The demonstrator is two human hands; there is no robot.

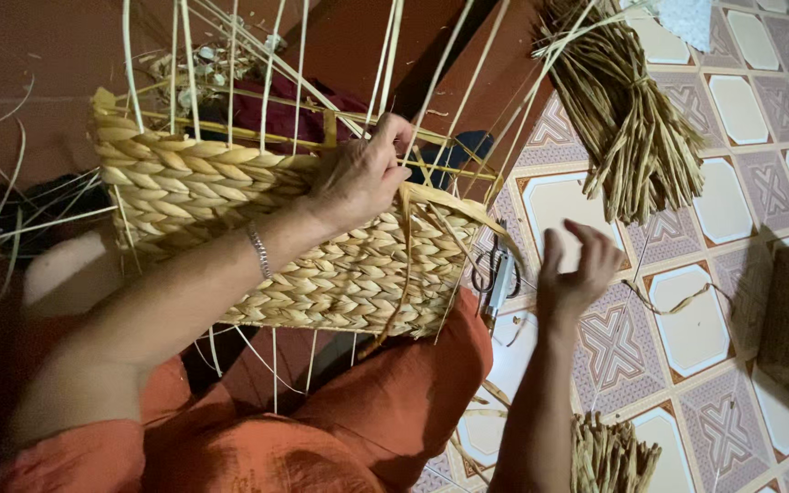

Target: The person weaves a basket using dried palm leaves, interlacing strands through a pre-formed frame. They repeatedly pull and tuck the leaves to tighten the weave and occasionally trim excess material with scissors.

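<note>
The half-woven basket [294, 237] rests on the person's lap, thin upright stakes rising from its top edge. The left hand [358, 173] lies on the basket's upper rim, fingers closed around a flat fibre strand [440, 205]. The right hand [577, 269] hovers just right of the basket, fingers spread, holding nothing. Scissors [499, 274] lie between it and the basket.

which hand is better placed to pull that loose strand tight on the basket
Left, probably. The left hand already rests on the woven basket rim, right where the loose strand leaves it. The right hand hangs open over the tiled floor, holding nothing.
</note>
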